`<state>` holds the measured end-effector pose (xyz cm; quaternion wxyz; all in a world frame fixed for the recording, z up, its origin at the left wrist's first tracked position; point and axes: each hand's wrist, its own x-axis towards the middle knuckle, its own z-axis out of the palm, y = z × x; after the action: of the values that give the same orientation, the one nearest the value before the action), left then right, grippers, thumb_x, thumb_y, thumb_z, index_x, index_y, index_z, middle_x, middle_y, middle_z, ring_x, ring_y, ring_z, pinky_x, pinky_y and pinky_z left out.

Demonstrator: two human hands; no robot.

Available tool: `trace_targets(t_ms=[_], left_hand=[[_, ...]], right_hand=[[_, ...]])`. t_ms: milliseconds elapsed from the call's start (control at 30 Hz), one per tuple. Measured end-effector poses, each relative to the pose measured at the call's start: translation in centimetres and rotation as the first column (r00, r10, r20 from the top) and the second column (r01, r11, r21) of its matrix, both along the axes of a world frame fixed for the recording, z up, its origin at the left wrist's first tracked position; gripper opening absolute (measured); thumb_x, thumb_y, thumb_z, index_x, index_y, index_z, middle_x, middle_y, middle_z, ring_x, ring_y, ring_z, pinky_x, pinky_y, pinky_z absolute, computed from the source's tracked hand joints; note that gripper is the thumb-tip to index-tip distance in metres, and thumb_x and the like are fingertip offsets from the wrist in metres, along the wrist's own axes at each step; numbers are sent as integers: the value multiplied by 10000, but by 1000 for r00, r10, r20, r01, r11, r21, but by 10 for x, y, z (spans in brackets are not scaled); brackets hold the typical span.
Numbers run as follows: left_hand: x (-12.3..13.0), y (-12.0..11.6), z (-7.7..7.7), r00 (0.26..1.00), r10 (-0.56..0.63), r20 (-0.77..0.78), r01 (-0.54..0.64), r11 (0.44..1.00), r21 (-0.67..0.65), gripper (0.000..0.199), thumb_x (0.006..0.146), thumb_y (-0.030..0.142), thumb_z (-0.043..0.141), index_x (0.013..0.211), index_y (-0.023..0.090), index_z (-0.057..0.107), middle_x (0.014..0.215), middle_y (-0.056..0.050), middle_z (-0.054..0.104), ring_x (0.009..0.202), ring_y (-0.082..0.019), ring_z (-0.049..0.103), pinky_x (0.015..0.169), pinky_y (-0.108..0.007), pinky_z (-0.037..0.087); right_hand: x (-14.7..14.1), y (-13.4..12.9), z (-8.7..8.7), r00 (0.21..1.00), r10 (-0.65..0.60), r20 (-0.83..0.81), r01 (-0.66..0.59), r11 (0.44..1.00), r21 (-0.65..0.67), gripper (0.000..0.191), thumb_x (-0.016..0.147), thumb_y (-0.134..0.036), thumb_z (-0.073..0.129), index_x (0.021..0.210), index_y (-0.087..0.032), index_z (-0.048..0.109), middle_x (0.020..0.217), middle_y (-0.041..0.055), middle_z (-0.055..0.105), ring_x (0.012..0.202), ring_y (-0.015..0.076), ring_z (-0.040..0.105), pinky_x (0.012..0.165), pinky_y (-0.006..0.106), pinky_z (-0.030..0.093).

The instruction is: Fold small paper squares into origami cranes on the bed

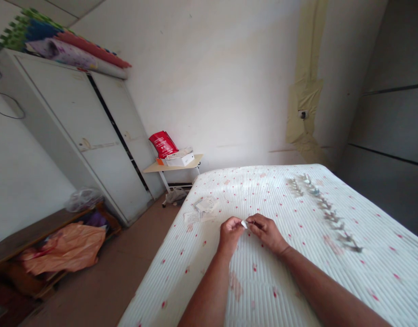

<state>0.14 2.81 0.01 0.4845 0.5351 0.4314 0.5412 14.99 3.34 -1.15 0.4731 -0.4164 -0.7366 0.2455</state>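
Over the middle of the mattress [243,272] my two hands come together, fingertips nearly meeting. A small white piece of folded paper [244,224] shows between them. My left hand [230,235] is closed, pinching it from the left. My right hand [267,231] is closed with thumb and fingers at the paper's right side. To the left of my hands lie flat white sheets [206,205] in a clear wrapper. On the right, several small grey-brown folded pieces [326,204] stand in rows, blurred.
A small table [154,167] beyond the bed's far left corner bears a red bag [163,144] and a white box [181,159]. A grey cabinet [69,113] topped with rolled mats stands left. An orange plastic bag [66,247] lies on a low wooden bench [21,231].
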Motion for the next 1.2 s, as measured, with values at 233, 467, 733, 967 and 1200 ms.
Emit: trace_targets(t_ms=[233, 467, 733, 967, 1200], left_hand=[[-1, 0, -2, 997, -73, 5, 73, 997, -13, 128, 592, 240, 615, 617, 137, 543, 566, 29, 517, 547, -80, 430, 552, -187, 333], [-3, -2, -1, 979, -193, 62, 195, 980, -28, 272, 583, 330, 678, 750, 135, 587, 656, 0, 570, 626, -109, 501, 614, -208, 376], [-4, -1, -2, 973, -214, 92, 216, 976, -19, 255, 573, 298, 678, 744, 129, 596, 666, -8, 585, 642, -117, 517, 636, -218, 388], [-3, 0, -2, 978, -181, 99, 186, 982, -35, 245, 566, 309, 687, 696, 132, 580, 612, 12, 567, 583, -101, 499, 593, -212, 372], [-4, -1, -2, 969, -218, 115, 224, 974, -41, 274, 545, 297, 708, 710, 128, 570, 624, 1, 581, 591, -107, 508, 598, -212, 379]], right_hand=[[-1, -1, 2, 997, -42, 64, 40, 999, 31, 195, 835, -299, 439, 791, -202, 604, 719, 31, 590, 655, 146, 549, 631, 267, 433], [-2, -2, 3, 984, -120, 129, 105, 988, 113, 168, 828, -269, 438, 784, -210, 588, 729, 37, 586, 675, 153, 559, 640, 268, 438], [-3, -4, 6, 975, -133, 178, 102, 980, 170, 171, 839, -256, 421, 790, -205, 577, 744, 40, 577, 683, 152, 566, 639, 256, 436], [-1, -5, 5, 981, -85, 174, 50, 979, 196, 180, 845, -259, 424, 802, -211, 592, 751, 48, 583, 695, 152, 566, 647, 254, 440], [-2, -5, 4, 973, -114, 198, 79, 981, 180, 191, 853, -275, 427, 807, -208, 600, 725, 40, 623, 654, 142, 586, 623, 241, 440]])
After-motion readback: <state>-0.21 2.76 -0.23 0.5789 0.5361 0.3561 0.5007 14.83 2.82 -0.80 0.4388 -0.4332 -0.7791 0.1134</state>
